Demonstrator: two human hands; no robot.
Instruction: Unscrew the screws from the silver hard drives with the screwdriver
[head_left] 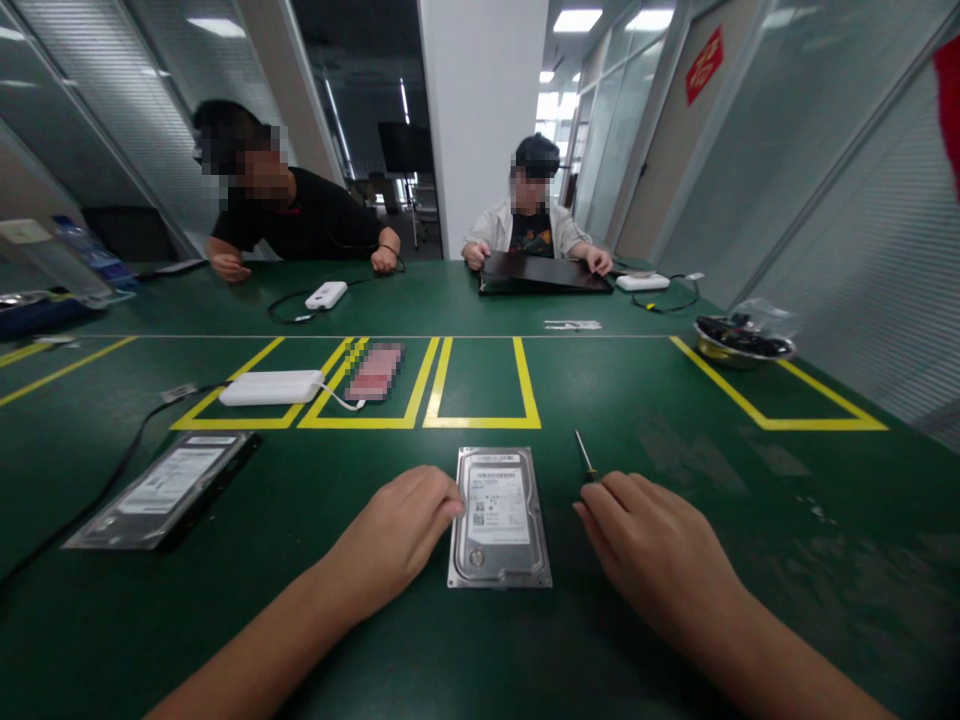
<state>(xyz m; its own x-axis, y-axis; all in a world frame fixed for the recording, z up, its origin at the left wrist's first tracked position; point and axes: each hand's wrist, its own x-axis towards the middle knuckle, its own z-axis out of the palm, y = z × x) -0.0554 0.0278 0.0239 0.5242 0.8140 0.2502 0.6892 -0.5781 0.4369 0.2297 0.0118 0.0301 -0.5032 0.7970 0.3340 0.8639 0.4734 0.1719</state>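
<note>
A silver hard drive [498, 515] with a white label lies flat on the green table in front of me. My left hand [416, 520] is closed at its left edge, with the fingertips touching the casing. To the right of the drive, my right hand [637, 525] is closed around a screwdriver [585, 455]. The screwdriver's thin metal shaft points away from me, and its handle is mostly hidden in my fingers. A second hard drive [171, 490] rests on the table at the left, apart from both hands.
Beyond the drives, a white power bank [271, 388] is cabled to a blurred pink phone [375, 372]. Yellow tape [484, 422] marks boxes on the table. A metal bowl [742, 350] of dark items stands at the right. Across the table, two people sit; one handles a black panel [544, 275].
</note>
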